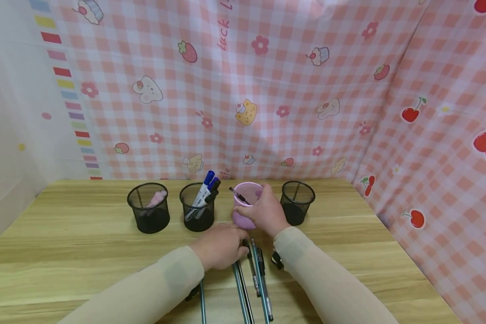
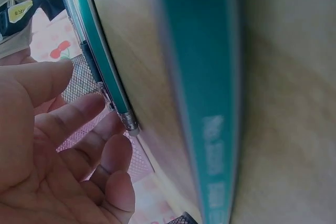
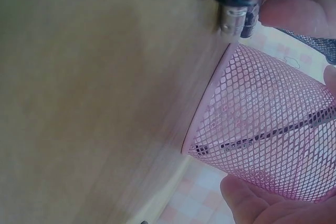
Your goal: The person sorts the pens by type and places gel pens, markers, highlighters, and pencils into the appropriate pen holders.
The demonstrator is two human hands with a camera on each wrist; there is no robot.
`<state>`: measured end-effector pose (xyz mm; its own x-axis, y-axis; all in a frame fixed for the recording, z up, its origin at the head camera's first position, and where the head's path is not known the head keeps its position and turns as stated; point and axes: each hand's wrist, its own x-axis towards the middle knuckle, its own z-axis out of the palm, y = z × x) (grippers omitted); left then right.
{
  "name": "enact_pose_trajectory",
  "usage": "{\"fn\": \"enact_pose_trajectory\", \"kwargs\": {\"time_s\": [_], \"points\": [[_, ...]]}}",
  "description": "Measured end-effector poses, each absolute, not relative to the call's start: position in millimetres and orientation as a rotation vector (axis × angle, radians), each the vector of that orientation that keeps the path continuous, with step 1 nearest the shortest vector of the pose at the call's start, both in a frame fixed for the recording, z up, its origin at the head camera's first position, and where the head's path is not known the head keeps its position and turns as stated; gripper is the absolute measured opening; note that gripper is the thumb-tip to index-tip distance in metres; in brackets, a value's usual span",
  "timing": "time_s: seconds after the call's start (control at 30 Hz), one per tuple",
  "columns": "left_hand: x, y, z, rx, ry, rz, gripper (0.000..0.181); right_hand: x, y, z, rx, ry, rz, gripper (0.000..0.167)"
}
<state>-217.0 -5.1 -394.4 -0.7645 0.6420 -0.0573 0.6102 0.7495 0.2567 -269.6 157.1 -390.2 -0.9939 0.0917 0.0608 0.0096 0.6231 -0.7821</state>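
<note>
The right hand (image 1: 265,213) grips the pink mesh cup (image 1: 243,220) from its right side; the cup stands upright with a black pen (image 1: 240,196) leaning in it. In the right wrist view, fingers (image 3: 273,203) lie against the pink mesh (image 3: 262,108). The left hand (image 1: 222,246) is low over the table in front of the cup, beside the upper ends of pens (image 1: 253,270) and teal pencils (image 1: 240,288). Its fingers are loosely bent, with thumb apart, near a teal pencil (image 2: 97,24) in the left wrist view; whether they touch it is unclear.
Two black mesh cups stand to the left, one with a pink item (image 1: 158,198), the other with blue and black markers (image 1: 202,195). Another black mesh cup (image 1: 295,213) stands to the right. A teal pencil (image 1: 203,301) lies by the left sleeve. Checked cloth (image 1: 267,90) hangs behind.
</note>
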Motion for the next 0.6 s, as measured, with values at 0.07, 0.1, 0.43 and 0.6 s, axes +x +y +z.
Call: {"fn": "enact_pose_trajectory", "kwargs": {"time_s": [0.07, 0.1, 0.43, 0.6], "points": [[-217.9, -4.1, -394.2, 0.993, 2.805, 0.352, 0.034, -269.5, 157.0, -390.3, -0.089, -2.744, 1.327, 0.097], [-218.3, -3.6, -394.3, 0.991, 2.806, 0.353, 0.035, -269.5, 156.9, -390.3, -0.090, -2.744, 1.327, 0.097], [-222.3, -0.5, -394.4, 0.977, 2.793, 0.334, 0.028, -269.6, 156.9, -390.8, -0.085, -2.744, 1.323, 0.098], [-225.1, 1.6, -396.5, 0.952, 2.798, 0.365, 0.023, -269.2, 157.3, -390.8, -0.080, -2.744, 1.321, 0.100]]}}
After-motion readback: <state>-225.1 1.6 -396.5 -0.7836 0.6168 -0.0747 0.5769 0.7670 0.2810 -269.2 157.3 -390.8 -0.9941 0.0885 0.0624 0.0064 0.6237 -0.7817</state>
